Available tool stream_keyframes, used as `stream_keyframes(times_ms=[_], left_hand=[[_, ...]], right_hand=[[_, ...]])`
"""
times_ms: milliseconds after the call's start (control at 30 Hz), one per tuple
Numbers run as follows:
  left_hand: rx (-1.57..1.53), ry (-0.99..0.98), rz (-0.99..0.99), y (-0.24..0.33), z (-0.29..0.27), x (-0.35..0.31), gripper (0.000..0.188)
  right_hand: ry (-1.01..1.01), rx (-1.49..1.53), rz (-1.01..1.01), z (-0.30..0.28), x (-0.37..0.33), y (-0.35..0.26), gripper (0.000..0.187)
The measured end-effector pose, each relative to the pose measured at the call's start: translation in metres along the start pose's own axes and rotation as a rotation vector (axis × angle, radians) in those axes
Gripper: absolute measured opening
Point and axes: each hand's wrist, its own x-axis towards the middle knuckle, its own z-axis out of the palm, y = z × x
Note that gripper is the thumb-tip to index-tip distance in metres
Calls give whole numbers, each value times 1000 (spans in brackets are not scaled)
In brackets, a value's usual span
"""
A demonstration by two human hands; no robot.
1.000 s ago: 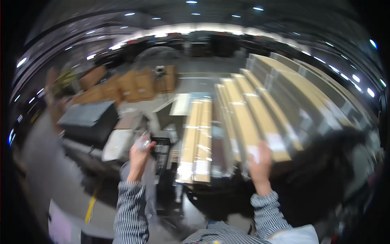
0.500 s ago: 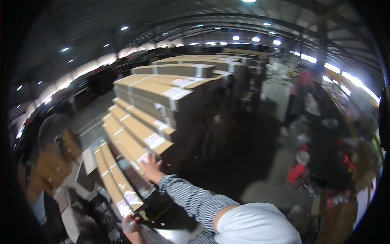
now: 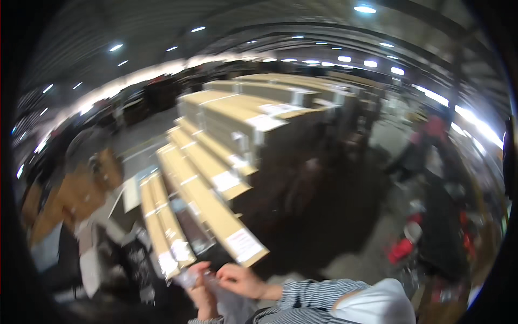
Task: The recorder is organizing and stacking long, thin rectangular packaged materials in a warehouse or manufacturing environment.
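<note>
Down at the near ends of the long cartons, head view: both hands together, fingers nearly meeting. Left hand [image 3: 202, 294] closed round crumpled clear plastic film [image 3: 232, 305]; right hand [image 3: 241, 279] to its right, fingers curled by the film's upper edge; can't tell from here whether they pinch it. Film sits between and below the hands, drooping toward the person's body, longer run pointing down that way; left hand looks the nearer one to it. Just beyond the right hand: near end of a labelled carton [image 3: 212, 204], long axis running away to the far left, white label [image 3: 244, 244] on that near end. Two slim shiny-wrapped cartons [image 3: 168, 221] lie left of it, near ends just beside the left fingertips. Taller carton stack [image 3: 232, 110] behind; whatever carries the lot is too dark to make out. Blurred co-worker [image 3: 436, 128] well apart, off right.
</note>
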Motion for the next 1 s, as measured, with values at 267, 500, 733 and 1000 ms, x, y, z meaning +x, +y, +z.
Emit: stream_keyframes(times_ms=[267, 500, 733, 1000], left_hand=[[-162, 49, 63, -10, 1, 6, 36], [-33, 268, 69, -35, -40, -18, 8], [-111, 143, -215, 1, 3, -6, 15], [-32, 112, -197, 1, 19, 4, 15]], right_hand=[[-70, 584, 568, 0, 8, 18, 8], [-156, 74, -25, -9, 32, 19, 4], [-326, 725, 574, -33, 56, 23, 20], [-85, 514, 422, -57, 64, 20, 6]])
